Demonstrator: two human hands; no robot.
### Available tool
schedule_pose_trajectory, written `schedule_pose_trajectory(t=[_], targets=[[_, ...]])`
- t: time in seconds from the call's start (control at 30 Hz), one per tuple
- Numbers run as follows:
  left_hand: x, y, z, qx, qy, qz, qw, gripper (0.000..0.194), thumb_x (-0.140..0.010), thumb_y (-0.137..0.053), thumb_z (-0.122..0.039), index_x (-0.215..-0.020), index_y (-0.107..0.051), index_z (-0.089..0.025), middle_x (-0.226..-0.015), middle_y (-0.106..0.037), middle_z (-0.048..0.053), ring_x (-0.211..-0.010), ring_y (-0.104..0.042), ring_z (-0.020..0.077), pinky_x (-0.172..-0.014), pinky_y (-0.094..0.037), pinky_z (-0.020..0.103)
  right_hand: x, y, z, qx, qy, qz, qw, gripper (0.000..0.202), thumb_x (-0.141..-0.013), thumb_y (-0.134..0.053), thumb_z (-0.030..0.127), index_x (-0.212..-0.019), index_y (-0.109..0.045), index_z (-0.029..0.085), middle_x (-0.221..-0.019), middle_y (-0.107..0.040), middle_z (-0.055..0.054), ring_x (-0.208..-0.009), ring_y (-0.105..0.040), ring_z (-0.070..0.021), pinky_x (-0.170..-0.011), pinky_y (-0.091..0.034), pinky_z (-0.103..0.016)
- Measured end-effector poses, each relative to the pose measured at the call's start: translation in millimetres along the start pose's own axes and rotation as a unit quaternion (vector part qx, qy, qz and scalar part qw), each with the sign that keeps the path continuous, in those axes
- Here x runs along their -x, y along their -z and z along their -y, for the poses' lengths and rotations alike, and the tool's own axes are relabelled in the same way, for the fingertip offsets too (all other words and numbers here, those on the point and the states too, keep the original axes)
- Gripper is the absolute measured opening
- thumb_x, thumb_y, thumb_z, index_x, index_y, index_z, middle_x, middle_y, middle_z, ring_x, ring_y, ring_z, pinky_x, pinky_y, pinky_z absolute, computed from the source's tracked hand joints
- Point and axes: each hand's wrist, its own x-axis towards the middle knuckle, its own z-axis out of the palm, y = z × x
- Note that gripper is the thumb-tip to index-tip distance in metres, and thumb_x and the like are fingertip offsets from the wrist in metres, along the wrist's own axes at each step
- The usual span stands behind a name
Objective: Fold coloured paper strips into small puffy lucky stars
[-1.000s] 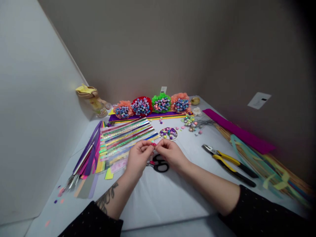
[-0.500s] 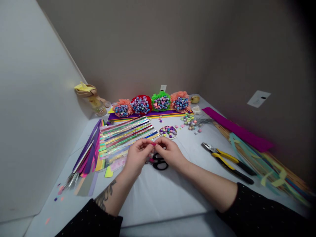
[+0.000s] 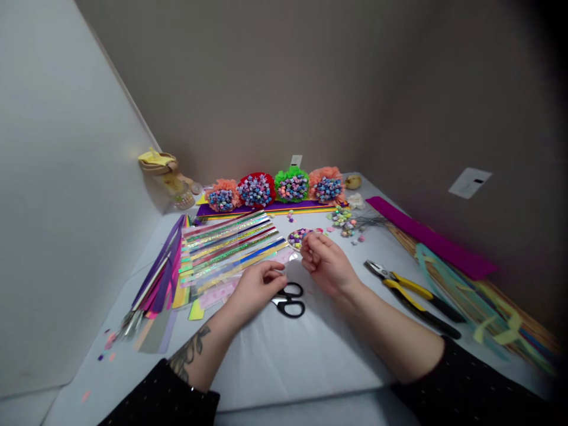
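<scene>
In the head view, the right hand (image 3: 327,263) is hovering at the near side of a round dish (image 3: 289,241), its fingers curling in tightly; whether they are pinching anything, I cannot tell. Small folded stars (image 3: 296,238) are lying in the dish, and a red piece (image 3: 319,230) is showing just beyond the knuckles. The left hand (image 3: 257,285) is bending loosely over the scissors (image 3: 284,300), its grip looking narrow, any hold staying unclear. Shiny strips (image 3: 235,248) are lying beyond it. The step in hand seems to be handling small pieces beside the dish; the next move is probably calling for light, precise right fingertips.
</scene>
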Motion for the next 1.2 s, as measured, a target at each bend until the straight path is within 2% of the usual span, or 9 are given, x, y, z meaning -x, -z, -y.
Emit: schedule_pose_trajectory(t=[0.17, 0.37, 0.43, 0.53, 0.73, 0.9, 1.03, 1.1, 1.2], targets=[[1, -5.2, -4, 0.045, 0.012, -0.002, 0.999, 0.021, -0.069, -0.069, -0.028, -0.085, -0.065, -0.015, -0.072, -0.07, 0.005, -0.063, -0.065, 0.0162, -0.058, -0.049, 0.026, 1, 0, -1, -0.015, -0.009, -0.012, 1.0, 0.034, -0.062, -0.076, 0.04, -0.067, -0.049, 0.02, -0.059, -0.042, 0.006, -0.049, -0.034, -0.007, -0.042, -0.021, -0.02], [6, -5.9, -13, 0.226, 0.099, 0.041, 0.968, 0.05, -0.081, -0.052, -0.059, -0.101, -0.061, -0.015, -0.09, -0.071, 0.013, -0.072, -0.068, 0.0186, -0.056, -0.051, 0.025, 3, 1, -5, 0.032, 0.047, -0.049, 0.997, 0.029, -0.069, -0.073, 0.038, -0.067, -0.052, 0.019, -0.053, -0.043, 0.007, -0.046, -0.033, -0.006, -0.043, -0.025, -0.02], [8, -4.4, -15, 0.24, 0.124, 0.071, 0.96, 0.045, -0.081, -0.056, -0.055, -0.102, -0.059, -0.015, -0.091, -0.07, 0.012, -0.067, -0.067, 0.0152, -0.054, -0.051, 0.022, 2, 3, -6, 0.062, 0.092, -0.077, 0.991, 0.027, -0.072, -0.071, 0.037, -0.067, -0.052, 0.019, -0.053, -0.043, 0.007, -0.046, -0.034, -0.006, -0.044, -0.025, -0.021], [10, -1.9, -16, 0.222, 0.14, 0.097, 0.96, 0.033, -0.076, -0.069, -0.034, -0.101, -0.058, -0.015, -0.091, -0.07, 0.009, -0.062, -0.063, 0.0097, -0.051, -0.049, 0.018, -2, 8, -5, 0.088, 0.134, -0.111, 0.981, 0.025, -0.074, -0.068, 0.036, -0.068, -0.051, 0.019, -0.053, -0.045, 0.007, -0.045, -0.036, -0.0063, -0.043, -0.026, -0.021], [6, -0.2, -16, 0.201, 0.142, 0.034, 0.969, 0.022, -0.07, -0.068, -0.018, -0.089, -0.057, -0.014, -0.08, -0.07, 0.006, -0.051, -0.058, 0.0052, -0.048, -0.046, 0.015, -6, 14, 2, 0.057, 0.143, -0.131, 0.979, 0.026, -0.071, -0.072, 0.033, -0.068, -0.05, 0.019, -0.053, -0.045, 0.008, -0.045, -0.037, -0.0058, -0.043, -0.028, -0.019], [4, 3.9, -14, 0.16, 0.089, -0.048, 0.982, 0.023, -0.068, -0.07, -0.024, -0.088, -0.062, -0.014, -0.079, -0.07, 0.005, -0.052, -0.058, 0.0069, -0.048, -0.045, 0.017, 0, 9, -1, -0.009, 0.066, -0.094, 0.993, 0.036, -0.069, -0.07, 0.048, -0.089, -0.06, 0.019, -0.07, -0.06, 0.002, -0.055, -0.052, -0.009, -0.048, -0.039, -0.02], [5, 6.4, -16, 0.115, 0.033, -0.071, 0.99, 0.03, -0.072, -0.067, -0.03, -0.096, -0.068, -0.014, -0.073, -0.068, 0.004, -0.056, -0.06, 0.0098, -0.05, -0.046, 0.019, 9, 3, -13, 0.066, -0.04, 0.045, 0.996, 0.038, -0.065, -0.075, 0.044, -0.089, -0.064, 0.017, -0.074, -0.063, -0.002, -0.064, -0.057, -0.0128, -0.053, -0.042, -0.023], [7, 5.6, -20, 0.089, 0.003, -0.073, 0.993, 0.032, -0.073, -0.065, -0.03, -0.099, -0.067, -0.013, -0.065, -0.065, 0.001, -0.055, -0.059, 0.0106, -0.051, -0.047, 0.02, 13, 0, -19, 0.121, -0.054, 0.099, 0.986, 0.035, -0.066, -0.075, 0.042, -0.086, -0.064, 0.016, -0.073, -0.063, -0.002, -0.061, -0.055, -0.0116, -0.05, -0.039, -0.022], [11, 2.7, -24, 0.077, -0.013, -0.089, 0.993, 0.034, -0.073, -0.066, -0.031, -0.102, -0.06, -0.015, -0.062, -0.064, -0.001, -0.056, -0.061, 0.0125, -0.052, -0.048, 0.022, 14, -1, -26, 0.16, -0.03, 0.087, 0.983, 0.03, -0.067, -0.075, 0.041, -0.08, -0.061, 0.017, -0.065, -0.059, 0.002, -0.05, -0.046, -0.0074, -0.045, -0.032, -0.02]])
